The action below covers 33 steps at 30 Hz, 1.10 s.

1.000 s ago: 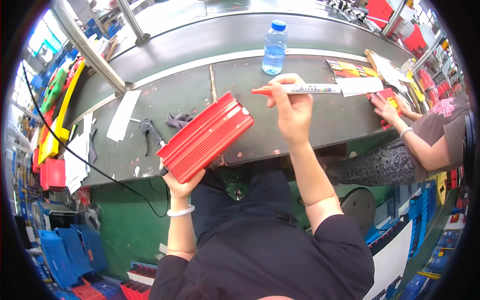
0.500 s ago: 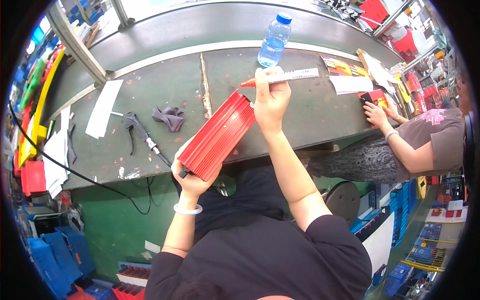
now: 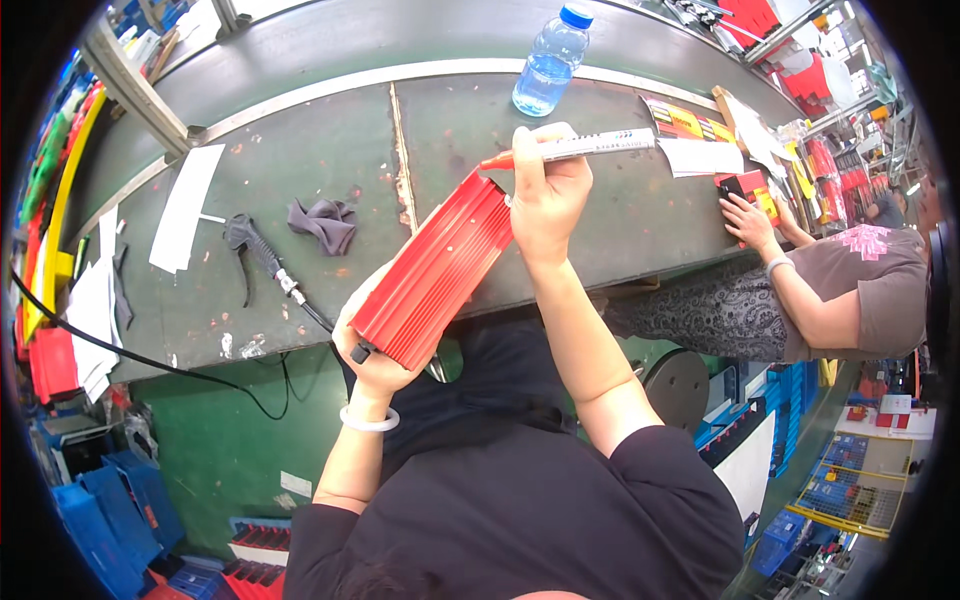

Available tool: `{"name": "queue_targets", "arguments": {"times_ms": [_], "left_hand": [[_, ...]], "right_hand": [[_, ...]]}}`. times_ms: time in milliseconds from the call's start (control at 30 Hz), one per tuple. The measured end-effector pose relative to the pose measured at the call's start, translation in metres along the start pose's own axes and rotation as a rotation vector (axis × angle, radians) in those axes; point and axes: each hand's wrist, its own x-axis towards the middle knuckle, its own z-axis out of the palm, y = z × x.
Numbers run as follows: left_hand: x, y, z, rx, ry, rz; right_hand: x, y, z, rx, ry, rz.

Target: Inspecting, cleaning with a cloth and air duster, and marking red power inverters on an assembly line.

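My left hand (image 3: 378, 362) is wrapped round the lower end of a red ribbed metal case (image 3: 435, 272), held tilted above the table's near edge. A small black knob (image 3: 361, 354) sticks out of the case's near end. My right hand (image 3: 548, 200) pinches a marker pen (image 3: 598, 144) with a white barrel and a red tip. That tip points left, over the far end of the case; whether it touches, I cannot tell. The heel of my right hand is against or very close to the case's far right corner.
A water bottle (image 3: 552, 62) stands at the back. Left on the table (image 3: 330, 130) lie an air blow gun (image 3: 262, 250) with its hose, a dark cloth (image 3: 324, 226) and white paper (image 3: 190, 205). At right, a co-worker (image 3: 840, 290) handles a red box (image 3: 748, 200).
The view has shifted slightly. Both hands keep their grip on the case and the marker. The marker has turned a little, and the co-worker's hands have moved slightly on the red box.
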Motion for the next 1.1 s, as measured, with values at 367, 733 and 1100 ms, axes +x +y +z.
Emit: {"name": "queue_targets", "arguments": {"times_ms": [367,733,1100], "left_hand": [[-0.004,-0.006,-0.002,0.059,-0.021,0.059],[-0.005,-0.003,-0.001,0.017,0.004,-0.037],[0.004,-0.007,-0.004,-0.081,0.143,-0.077]], "right_hand": [[0.001,0.005,-0.003,-0.049,0.002,0.034],[0.001,0.010,-0.004,-0.010,-0.023,0.036],[-0.002,0.014,-0.026,0.095,0.198,0.095]]}}
